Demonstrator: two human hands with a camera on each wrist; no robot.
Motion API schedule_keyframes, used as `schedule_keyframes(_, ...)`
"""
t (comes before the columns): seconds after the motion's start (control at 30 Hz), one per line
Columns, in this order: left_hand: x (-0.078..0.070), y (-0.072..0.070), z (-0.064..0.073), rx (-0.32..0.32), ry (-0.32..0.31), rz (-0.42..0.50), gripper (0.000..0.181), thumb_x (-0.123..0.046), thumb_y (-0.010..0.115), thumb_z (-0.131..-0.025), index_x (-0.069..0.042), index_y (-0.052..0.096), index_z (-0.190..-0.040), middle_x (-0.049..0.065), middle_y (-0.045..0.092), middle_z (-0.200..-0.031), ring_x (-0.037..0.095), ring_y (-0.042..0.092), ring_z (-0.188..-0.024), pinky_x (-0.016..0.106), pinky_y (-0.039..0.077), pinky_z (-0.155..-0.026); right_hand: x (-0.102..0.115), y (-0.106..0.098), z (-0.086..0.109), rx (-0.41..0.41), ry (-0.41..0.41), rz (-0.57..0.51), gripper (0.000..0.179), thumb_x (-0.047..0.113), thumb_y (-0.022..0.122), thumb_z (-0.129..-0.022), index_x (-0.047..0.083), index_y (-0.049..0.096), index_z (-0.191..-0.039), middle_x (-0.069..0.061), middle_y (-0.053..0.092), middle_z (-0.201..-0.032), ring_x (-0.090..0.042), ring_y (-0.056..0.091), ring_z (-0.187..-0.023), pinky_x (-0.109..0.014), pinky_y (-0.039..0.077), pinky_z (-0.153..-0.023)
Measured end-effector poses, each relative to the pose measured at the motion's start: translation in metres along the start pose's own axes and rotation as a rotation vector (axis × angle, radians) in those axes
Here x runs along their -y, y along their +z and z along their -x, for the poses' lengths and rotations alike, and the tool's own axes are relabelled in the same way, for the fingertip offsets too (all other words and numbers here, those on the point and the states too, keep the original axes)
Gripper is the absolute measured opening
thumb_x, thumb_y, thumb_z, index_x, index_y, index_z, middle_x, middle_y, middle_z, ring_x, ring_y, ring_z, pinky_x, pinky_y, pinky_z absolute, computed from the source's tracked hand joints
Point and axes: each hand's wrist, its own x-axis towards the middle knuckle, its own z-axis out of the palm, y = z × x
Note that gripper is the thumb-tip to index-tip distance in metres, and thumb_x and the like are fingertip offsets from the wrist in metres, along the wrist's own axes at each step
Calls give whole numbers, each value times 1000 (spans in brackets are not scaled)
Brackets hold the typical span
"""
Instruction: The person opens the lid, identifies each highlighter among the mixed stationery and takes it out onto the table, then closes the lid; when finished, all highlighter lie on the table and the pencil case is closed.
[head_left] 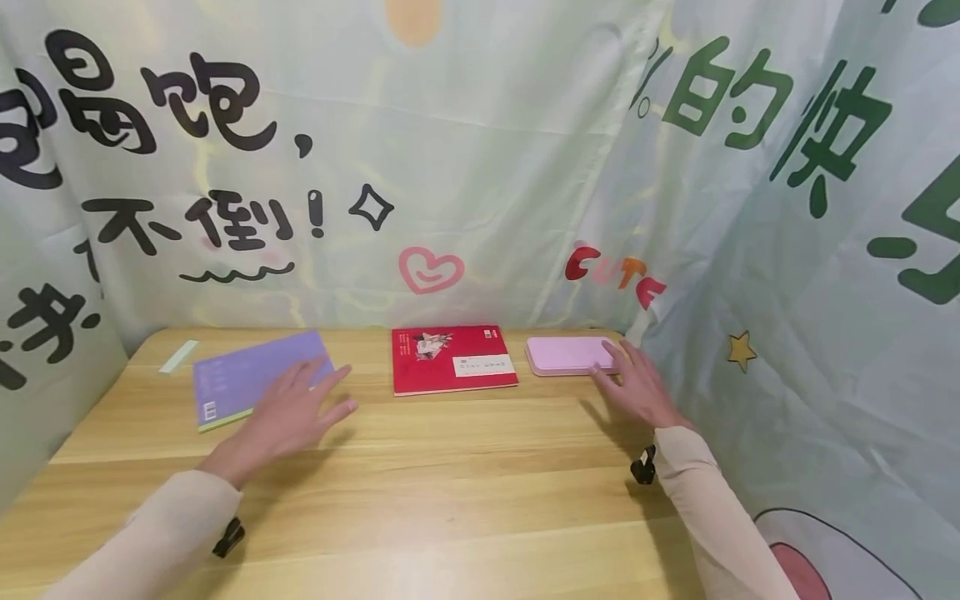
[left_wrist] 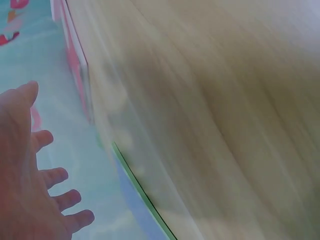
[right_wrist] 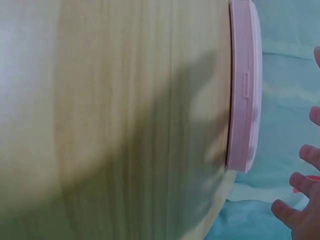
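Note:
My left hand (head_left: 303, 404) is open with its fingers spread, over the near right corner of a purple notebook (head_left: 240, 375) that lies flat on the wooden table (head_left: 465, 467). In the blurred left wrist view the spread fingers (left_wrist: 60, 200) hold nothing, and the notebook's green edge (left_wrist: 140, 192) lies under them. My right hand (head_left: 630, 379) is open with straight fingers at the near right corner of a flat pink case (head_left: 566, 353). In the right wrist view the fingers (right_wrist: 300, 200) stand apart from the pink case (right_wrist: 245, 85). A red book (head_left: 452, 360) lies between notebook and case.
A pale green strip (head_left: 178, 357) lies at the table's far left. Printed cloth walls (head_left: 787, 275) close in the table at the back, left and right. Bare wood fills the near half of the table.

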Motion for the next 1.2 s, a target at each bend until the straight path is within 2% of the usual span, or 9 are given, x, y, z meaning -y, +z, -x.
schedule_keyframes(0.17, -23, 7, -12, 3, 34, 25, 77, -66, 50, -109, -21, 39, -170, 24, 24, -178, 55, 27, -159, 79, 24, -126, -7, 4, -11, -8, 12, -30, 74, 50, 55, -112, 7, 35, -169, -32, 19, -176, -59, 19, -160, -80, 17, -126)
schedule_keyframes(0.33, -38, 10, -18, 2, 49, 61, 75, -59, 60, -108, -21, 40, -170, 24, 25, -178, 55, 30, -157, 81, 31, -121, -7, 13, -28, -12, -1, -14, 77, 54, 54, -111, 6, 36, -168, -33, 24, -174, -59, 23, -159, -79, 20, -126)
schedule_keyframes(0.5, -55, 14, -29, 29, 67, 66, 79, -61, 61, -106, -23, 38, -171, 22, 25, -178, 54, 31, -157, 80, 38, -117, -7, 20, -40, -9, 29, -12, 76, 55, 55, -110, 10, 36, -168, -31, 19, -176, -57, 16, -161, -81, 19, -124)
schedule_keyframes(0.7, -82, 26, -44, 53, 108, 70, 81, -62, 62, -104, -25, 36, -171, 19, 24, -180, 51, 31, -159, 78, 37, -120, -20, 18, -44, -4, 68, -4, 73, 54, 53, -110, 10, 36, -166, -33, 16, -175, -58, 13, -161, -82, 19, -123)
schedule_keyframes(0.83, -96, 28, -49, 60, 137, 86, 81, -60, 64, -104, -24, 36, -171, 17, 25, -180, 49, 31, -160, 76, 37, -121, -24, 17, -49, 35, 82, -23, 75, 53, 52, -110, 8, 35, -167, -36, 13, -175, -60, 8, -161, -80, 12, -126)
schedule_keyframes(1.0, -112, 35, -55, 78, 167, 88, 81, -57, 66, -103, -25, 36, -171, 15, 23, -180, 47, 29, -162, 74, 37, -123, -31, 23, -53, 130, 99, -9, 80, 54, 51, -111, 5, 30, -170, -32, 15, -177, -55, 1, -164, -75, -2, -131)
schedule_keyframes(1.2, -129, 40, -60, 92, 175, 108, 79, -57, 67, -103, -25, 39, -170, 15, 27, -179, 46, 30, -162, 72, 40, -123, -34, 33, -58, 207, 150, -58, 83, 59, 49, -111, 7, 24, -172, -35, 3, -178, -60, 2, -163, -82, 5, -127)
